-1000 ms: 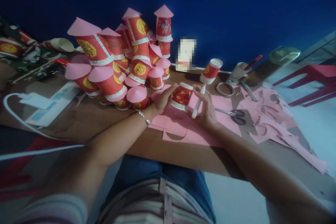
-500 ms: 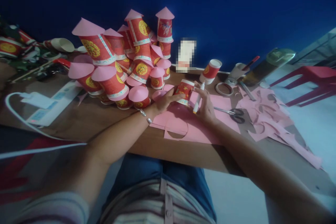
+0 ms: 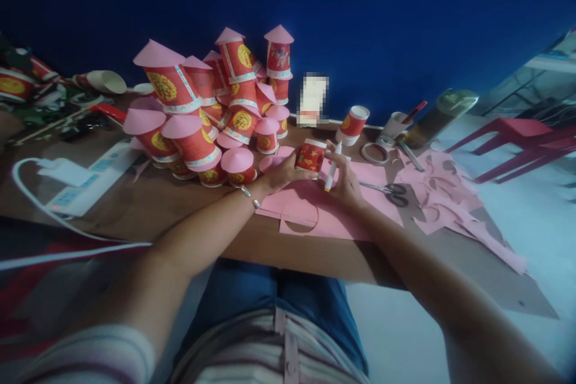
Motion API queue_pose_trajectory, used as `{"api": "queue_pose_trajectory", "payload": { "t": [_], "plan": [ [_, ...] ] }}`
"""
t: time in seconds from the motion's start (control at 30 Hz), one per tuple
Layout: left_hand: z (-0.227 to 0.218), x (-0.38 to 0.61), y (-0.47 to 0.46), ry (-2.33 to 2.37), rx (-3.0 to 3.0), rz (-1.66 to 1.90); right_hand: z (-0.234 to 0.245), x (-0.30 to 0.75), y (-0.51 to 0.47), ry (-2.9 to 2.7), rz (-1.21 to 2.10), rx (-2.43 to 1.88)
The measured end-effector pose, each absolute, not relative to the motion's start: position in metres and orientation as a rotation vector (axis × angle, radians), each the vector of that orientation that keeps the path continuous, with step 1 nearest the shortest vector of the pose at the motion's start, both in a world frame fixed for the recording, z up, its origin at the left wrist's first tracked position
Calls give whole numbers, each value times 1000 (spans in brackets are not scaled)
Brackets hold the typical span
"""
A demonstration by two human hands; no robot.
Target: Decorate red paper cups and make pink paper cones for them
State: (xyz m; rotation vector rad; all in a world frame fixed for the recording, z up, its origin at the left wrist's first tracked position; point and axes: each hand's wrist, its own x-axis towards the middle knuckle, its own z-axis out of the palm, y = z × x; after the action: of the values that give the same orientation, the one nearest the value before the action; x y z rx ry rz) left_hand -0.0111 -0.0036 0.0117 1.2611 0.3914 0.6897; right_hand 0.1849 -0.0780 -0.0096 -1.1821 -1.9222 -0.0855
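Note:
My left hand [image 3: 284,174] is closed around a red paper cup [image 3: 310,155] with gold patterns, gripping its left side and lower part. In my right hand [image 3: 344,183] is a white marker pen [image 3: 333,168], slanted with its orange end pointing down. Fingers of the right hand are also close to the cup's right rim; whether they touch it I cannot tell. Beneath both hands lie pink paper sheets [image 3: 342,225], one with a round cut in it. Scissors [image 3: 389,189] rest on the sheets to the right of my right hand.
Stacked red cups with pink cone tops [image 3: 184,138] stand at left. A power strip [image 3: 87,183] with a white cable lies farther left. Behind are another red cup [image 3: 353,126], a tape roll [image 3: 375,153], a pen cup [image 3: 393,126] and a bottle [image 3: 443,117]. Pink scraps [image 3: 450,192] cover the right side.
The cup has turned in my hands, showing a different part of its pattern. Both hands stay close together around it. The whole view has shifted slightly.

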Motion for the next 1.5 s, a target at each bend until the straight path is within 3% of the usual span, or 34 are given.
{"api": "queue_pose_trajectory", "payload": {
  "t": [0.3,0.57,0.8,1.13,1.5],
  "plan": [
    [-2,-6,7,295,797,749,-9,191,-77,-1871,157,-1079],
    [-2,-7,9,241,787,607,-6,193,-78,-1873,90,-1050],
    [5,-8,4,263,852,663,-13,196,-78,-1873,71,-1176],
    [4,-8,3,380,930,708,-4,194,-78,-1971,55,-977],
    [0,-8,4,336,909,699,-1,194,-78,-1978,-24,-1033]
  ]
}}
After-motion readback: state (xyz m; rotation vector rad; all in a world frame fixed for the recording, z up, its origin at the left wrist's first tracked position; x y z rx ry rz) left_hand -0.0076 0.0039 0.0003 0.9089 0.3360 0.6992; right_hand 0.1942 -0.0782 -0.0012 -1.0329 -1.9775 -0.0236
